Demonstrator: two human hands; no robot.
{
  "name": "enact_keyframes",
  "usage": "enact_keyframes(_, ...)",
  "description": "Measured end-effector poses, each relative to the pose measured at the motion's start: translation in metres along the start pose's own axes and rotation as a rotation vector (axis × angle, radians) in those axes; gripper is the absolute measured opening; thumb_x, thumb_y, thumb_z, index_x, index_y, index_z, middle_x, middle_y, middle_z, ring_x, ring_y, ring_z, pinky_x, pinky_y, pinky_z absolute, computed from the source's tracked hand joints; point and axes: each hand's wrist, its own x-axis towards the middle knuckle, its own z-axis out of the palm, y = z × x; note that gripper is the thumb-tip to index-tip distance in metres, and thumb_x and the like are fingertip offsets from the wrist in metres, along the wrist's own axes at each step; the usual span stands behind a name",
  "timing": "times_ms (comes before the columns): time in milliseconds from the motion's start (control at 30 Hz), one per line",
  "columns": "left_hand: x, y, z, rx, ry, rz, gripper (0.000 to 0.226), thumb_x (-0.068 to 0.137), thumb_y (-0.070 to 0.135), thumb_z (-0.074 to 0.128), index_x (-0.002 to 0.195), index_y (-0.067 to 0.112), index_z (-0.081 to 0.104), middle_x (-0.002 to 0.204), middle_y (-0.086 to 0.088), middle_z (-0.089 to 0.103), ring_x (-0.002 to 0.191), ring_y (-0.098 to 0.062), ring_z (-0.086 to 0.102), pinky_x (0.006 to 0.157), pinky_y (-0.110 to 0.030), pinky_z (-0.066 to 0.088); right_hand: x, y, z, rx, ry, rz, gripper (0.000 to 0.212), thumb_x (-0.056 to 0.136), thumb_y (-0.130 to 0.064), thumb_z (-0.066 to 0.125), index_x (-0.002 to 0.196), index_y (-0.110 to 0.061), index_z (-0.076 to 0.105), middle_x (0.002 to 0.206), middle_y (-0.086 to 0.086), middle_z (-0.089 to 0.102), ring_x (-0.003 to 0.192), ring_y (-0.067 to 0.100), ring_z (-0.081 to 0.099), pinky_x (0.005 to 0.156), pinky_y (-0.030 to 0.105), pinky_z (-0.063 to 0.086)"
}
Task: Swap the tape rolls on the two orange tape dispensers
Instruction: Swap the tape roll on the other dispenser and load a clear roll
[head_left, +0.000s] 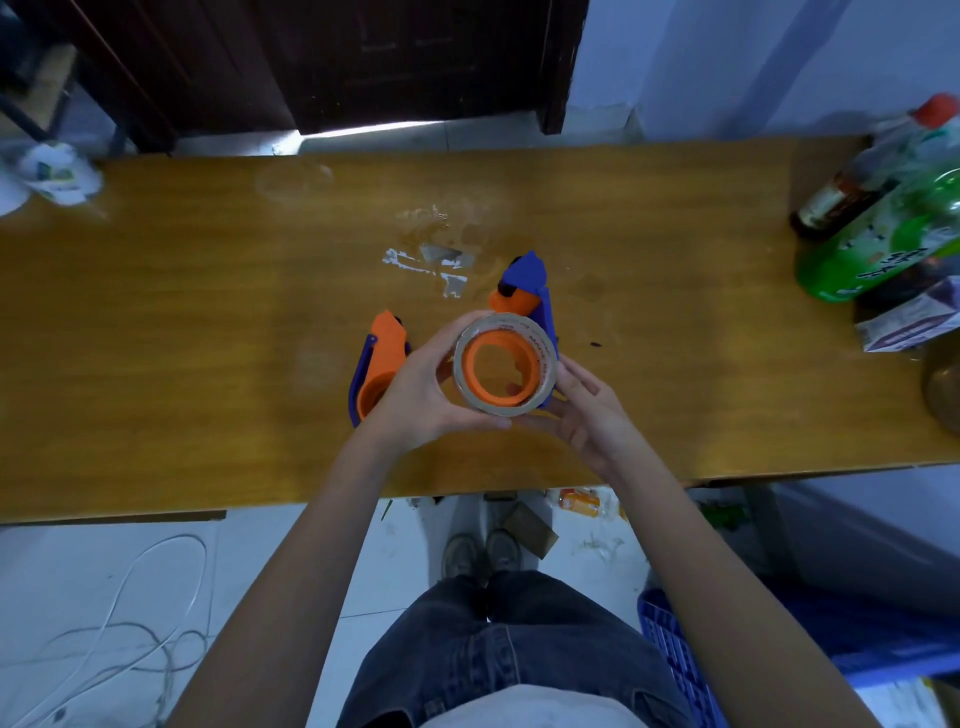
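From the head camera, the tape roll (505, 371) sits up off the wooden table (182, 322), caught between both hands. The left hand (426, 389) wraps its near-left edge, thumb under the rim and fingers curled behind; the right hand (584, 410) cups the other side with a looser, flatter palm, fingers pressed to the rim. An orange hub (501, 371) fills the roll's core, so the roll looks seated on the right dispenser (524, 291), which juts out beyond the grip. The left dispenser (382, 364) lies just outside the left knuckles, apparently bare of tape.

The risk, I'd say, is in that slack right palm: if the roll sticks on the hub and then frees suddenly, it could slip through and drop, or the dispenser underneath could swing into its neighbour. Hidden under the hands, any loose tape end might also snag on skin.
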Motion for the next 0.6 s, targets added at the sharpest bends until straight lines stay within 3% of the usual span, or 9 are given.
enact_keyframes(100,-0.003,0.003,-0.001,-0.224,0.033,-0.042,0.095,0.048,0.034,0.088,0.132,0.031,0.042,0.124,0.023,0.058,0.121,-0.001,0.051,0.098,-0.023,0.045,0.002,0.002,0.002,0.020,0.011,0.002,0.050,0.084,-0.029,0.058,0.129,-0.009,0.052,0.120,0.013,0.064,0.104,0.031,0.064,0.077,0.043,0.059)
enact_keyframes(233,-0.003,0.005,-0.005,-0.569,0.228,-0.140,0.115,0.040,0.046,0.091,0.139,0.020,0.038,0.134,-0.001,0.053,0.125,-0.019,0.052,0.092,-0.036,0.050,0.005,0.002,0.004,0.043,0.037,0.003,0.024,0.087,-0.027,0.054,0.107,-0.016,0.063,0.098,0.004,0.071,0.088,0.023,0.068,0.071,0.040,0.061)
enact_keyframes(300,-0.001,0.007,-0.010,-0.622,0.292,-0.193,0.109,0.042,0.046,0.090,0.136,0.025,0.040,0.129,0.000,0.057,0.118,-0.023,0.058,0.086,-0.042,0.054,0.006,0.003,0.005,0.055,0.043,0.005,0.021,0.092,-0.026,0.049,0.102,-0.017,0.064,0.096,0.004,0.071,0.087,0.024,0.068,0.074,0.043,0.060)
enact_keyframes(433,-0.002,0.000,-0.015,-0.692,0.274,-0.326,0.082,0.065,0.018,0.080,0.135,0.030,0.041,0.124,0.002,0.060,0.112,-0.027,0.063,0.078,-0.043,0.057,0.008,0.004,0.010,0.032,0.035,0.016,0.023,0.097,-0.026,0.042,0.107,-0.017,0.061,0.110,0.011,0.064,0.097,0.030,0.064,0.076,0.044,0.060)
enact_keyframes(533,-0.003,-0.002,-0.008,-0.684,0.260,-0.315,0.083,0.052,0.021,0.089,0.124,0.035,0.050,0.121,0.004,0.064,0.109,-0.021,0.065,0.078,-0.038,0.056,0.011,0.007,0.015,0.017,0.062,0.052,0.025,0.099,-0.025,0.038,0.108,-0.015,0.059,0.112,0.013,0.062,0.100,0.030,0.062,0.076,0.043,0.060)
enact_keyframes(600,-0.003,-0.004,-0.003,-0.639,0.275,-0.279,0.082,0.053,0.021,0.088,0.125,0.032,0.051,0.127,-0.002,0.060,0.114,-0.020,0.062,0.087,-0.040,0.054,0.012,0.012,0.018,-0.063,0.092,0.078,0.024,0.100,-0.023,0.036,0.102,-0.016,0.059,0.106,0.011,0.063,0.096,0.025,0.063,0.076,0.040,0.059)
